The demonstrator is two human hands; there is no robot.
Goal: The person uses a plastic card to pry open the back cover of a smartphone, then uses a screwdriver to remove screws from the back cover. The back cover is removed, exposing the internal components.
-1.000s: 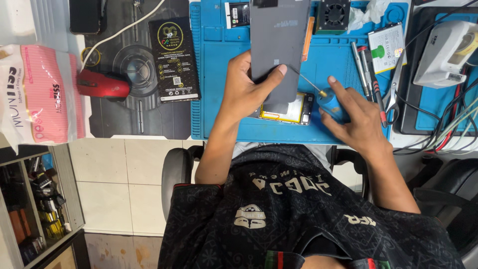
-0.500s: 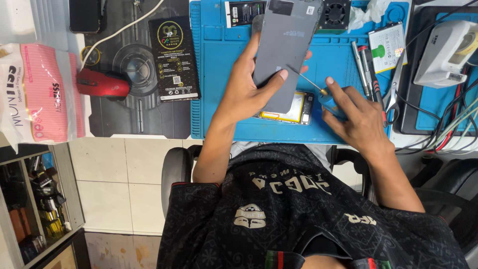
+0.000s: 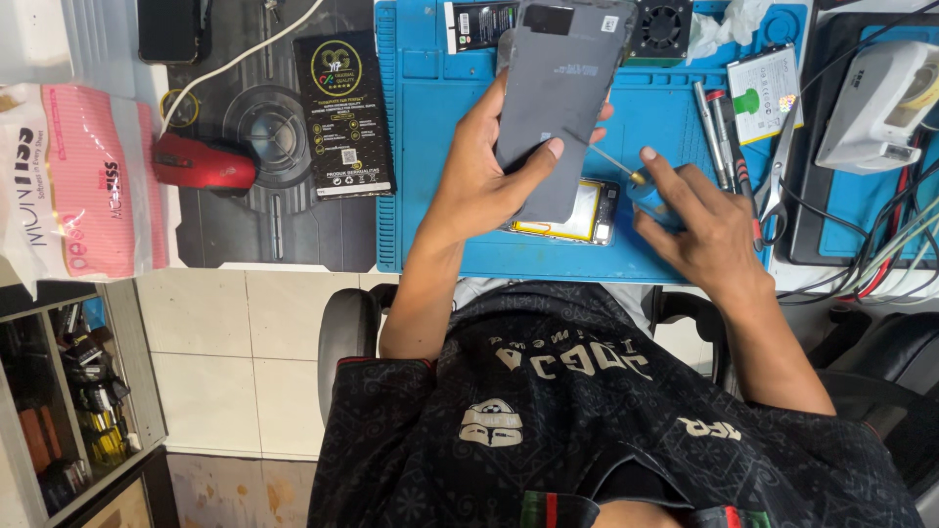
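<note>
Head view: we see blue repair mat (image 3: 440,147), then grey phone back cover (image 3: 562,98) raised above it, pinched at its edges by left hand (image 3: 479,191). Looks light, thin, bendy; we'd hold the edges. Right hand (image 3: 699,225) fingers closed on small screwdriver (image 3: 626,174).

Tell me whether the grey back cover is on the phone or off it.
Off. The left hand holds the back cover lifted, while the opened phone lies on the blue mat underneath.
</note>
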